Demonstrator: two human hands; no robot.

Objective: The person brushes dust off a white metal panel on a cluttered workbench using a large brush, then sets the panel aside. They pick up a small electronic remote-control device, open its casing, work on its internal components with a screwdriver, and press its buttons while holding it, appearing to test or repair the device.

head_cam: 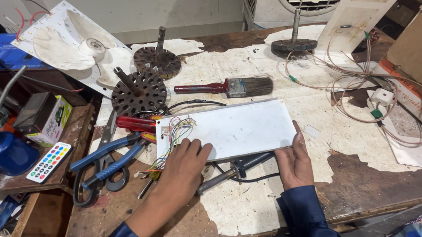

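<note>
Head view looking straight down at a beat-up workbench (259, 206), wood with a white top layer peeling off in big flakes. Dead centre is a flat white rectangular panel (237, 129), smooth and matte, lying a bit tilted over some tools. Left hand (182, 169) rests palm-down on the panel's near left corner, fingers spread loosely and pressing on the surface, not wrapped around anything. Right hand (293, 162) is at the near right corner, mostly open, thumb running up along the panel's right edge and fingers seemingly under the near edge, so it's steadying the board rather than gripping hard. Both sleeves are dark blue.

A bundle of thin coloured wires (174, 137) loops across the panel's left end, right by the left fingertips. A soldering iron (228, 173) with a metal barrel pokes out from under the near edge, between the hands.

Just left of the panel: red-handled screwdrivers (137, 124), blue-handled pliers (105, 155) and black scissors (94, 184). Behind it, a paintbrush (226, 87) with a red handle and dark bristles. Further back, three round slotted metal rotors on shafts (140, 91), rusty looking, and a white plastic fan blade (80, 46). Off right, coils of thin pinkish wire (366, 94); off left, a small remote with coloured buttons (48, 162) and a blue oil can (0, 149).
</note>
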